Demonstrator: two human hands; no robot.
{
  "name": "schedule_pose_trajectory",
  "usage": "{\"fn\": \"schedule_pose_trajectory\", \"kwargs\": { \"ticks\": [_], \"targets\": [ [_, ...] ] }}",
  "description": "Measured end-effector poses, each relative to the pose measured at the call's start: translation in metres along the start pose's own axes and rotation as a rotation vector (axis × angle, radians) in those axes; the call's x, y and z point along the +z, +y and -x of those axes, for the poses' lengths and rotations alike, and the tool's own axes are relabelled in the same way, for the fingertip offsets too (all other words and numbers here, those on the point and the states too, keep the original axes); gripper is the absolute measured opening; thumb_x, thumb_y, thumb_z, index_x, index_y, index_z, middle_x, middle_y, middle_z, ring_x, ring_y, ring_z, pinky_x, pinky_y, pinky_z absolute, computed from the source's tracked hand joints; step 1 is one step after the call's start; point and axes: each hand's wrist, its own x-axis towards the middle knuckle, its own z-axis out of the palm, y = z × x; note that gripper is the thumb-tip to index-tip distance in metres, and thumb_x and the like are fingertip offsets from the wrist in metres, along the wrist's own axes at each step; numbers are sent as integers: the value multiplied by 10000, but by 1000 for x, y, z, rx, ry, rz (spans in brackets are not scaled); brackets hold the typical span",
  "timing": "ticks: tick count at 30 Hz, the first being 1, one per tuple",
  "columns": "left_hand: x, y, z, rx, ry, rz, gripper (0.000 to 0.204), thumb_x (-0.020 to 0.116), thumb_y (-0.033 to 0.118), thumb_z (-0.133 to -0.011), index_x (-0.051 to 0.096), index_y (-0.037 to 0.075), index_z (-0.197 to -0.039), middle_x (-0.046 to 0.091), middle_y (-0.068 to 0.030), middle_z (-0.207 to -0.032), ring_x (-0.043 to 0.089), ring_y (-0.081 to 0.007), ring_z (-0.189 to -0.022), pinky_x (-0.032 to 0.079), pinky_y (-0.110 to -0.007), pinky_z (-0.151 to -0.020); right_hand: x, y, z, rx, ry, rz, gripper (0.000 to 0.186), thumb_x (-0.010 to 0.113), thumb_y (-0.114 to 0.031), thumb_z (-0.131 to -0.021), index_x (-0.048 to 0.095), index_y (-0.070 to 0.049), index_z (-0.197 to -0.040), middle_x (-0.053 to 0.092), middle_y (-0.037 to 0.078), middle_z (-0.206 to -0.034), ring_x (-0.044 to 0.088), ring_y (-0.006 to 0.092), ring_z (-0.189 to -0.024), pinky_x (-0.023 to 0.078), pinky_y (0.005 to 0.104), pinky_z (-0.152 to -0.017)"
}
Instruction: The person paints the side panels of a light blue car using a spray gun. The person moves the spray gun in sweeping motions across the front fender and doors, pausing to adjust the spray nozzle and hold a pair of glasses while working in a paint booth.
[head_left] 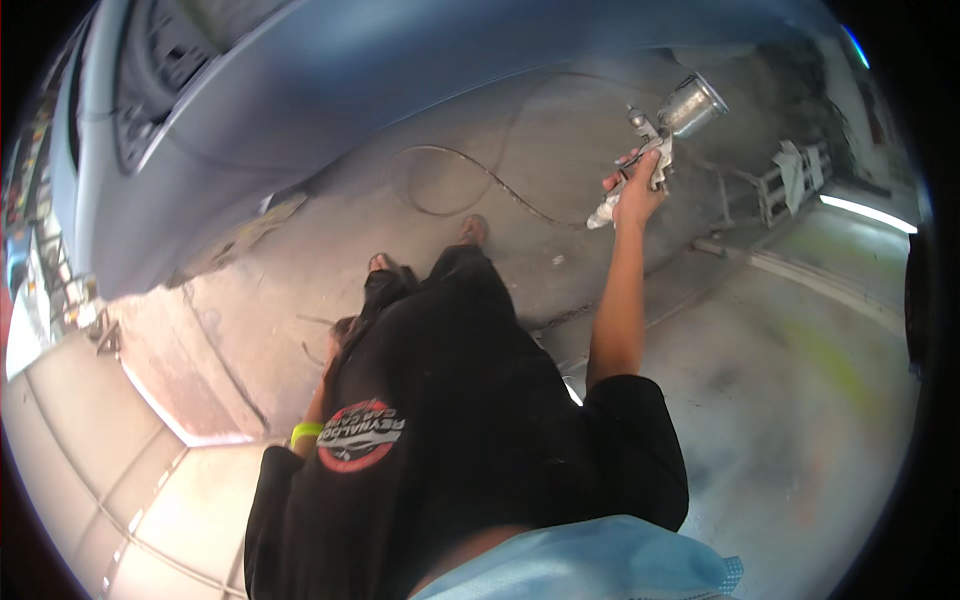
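Observation:
My right hand (pixel 636 192) is wrapped round the handle of a metal spray gun (pixel 661 143), held out ahead and to the right. A silvery paint cup (pixel 695 106) sits tilted on top of the gun. From the lower end of the handle a thin air hose (pixel 511 190) runs left and loops over the floor. The gun is apart from the blue-grey car body panel (pixel 330 85) at the upper left. My left hand (pixel 345 328) hangs low beside my dark trouser leg; its fingers are mostly hidden and too dim to read.
An open part of the car body (pixel 165 75) shows at the far left. A metal frame stand (pixel 785 185) with a pale sheet on it stands at the right. Near it a long beam (pixel 800 270) lies along the floor. Pale wall panels (pixel 75 440) rise at the left.

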Motion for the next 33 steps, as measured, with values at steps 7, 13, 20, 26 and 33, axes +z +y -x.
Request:
{"fn": "schedule_pose_trajectory", "kwargs": {
  "ticks": [7,13,20,26,33],
  "targets": [
    [-30,-35,1,-87,27,30,440,607,436,-918,685,57,-1126,723,-146,-966,694,-229,-878,523,-333,-744,96,51,196,96,-561,187,452,457,-453,-1007,606,-29,-1053,631,47,-818,542,107,-495,378,229,-418],
    [-53,-65,15,-119,16,17,438,608,455,-913,698,68,-1096,723,-154,-932,700,-232,-870,528,-349,-729,176,48,318,-54,-1098,19,280,657,-292,-935,646,-16,-980,625,-5,-689,530,51,-486,427,230,-442],
    [-76,-47,30,-48,32,-189,412,587,417,-924,713,45,-1047,722,-169,-933,707,-264,-850,535,-371,-728,173,39,292,90,-1245,-79,323,694,-320,-903,649,-21,-1015,596,-14,-674,533,51,-511,429,232,-464],
    [-43,-32,-3,-121,-52,-235,416,591,389,-928,689,20,-1093,722,-174,-941,702,-227,-859,530,-355,-750,105,32,149,169,-671,48,391,539,-422,-978,621,-39,-986,631,42,-748,548,108,-469,425,255,-426],
    [0,9,-35,44,-82,156,377,608,352,-933,690,26,-1102,729,-144,-928,692,-194,-843,525,-332,-739,9,-25,-57,90,-158,2,457,529,-470,-967,626,-23,-985,637,89,-754,551,168,-462,425,292,-383]
  ]
}}
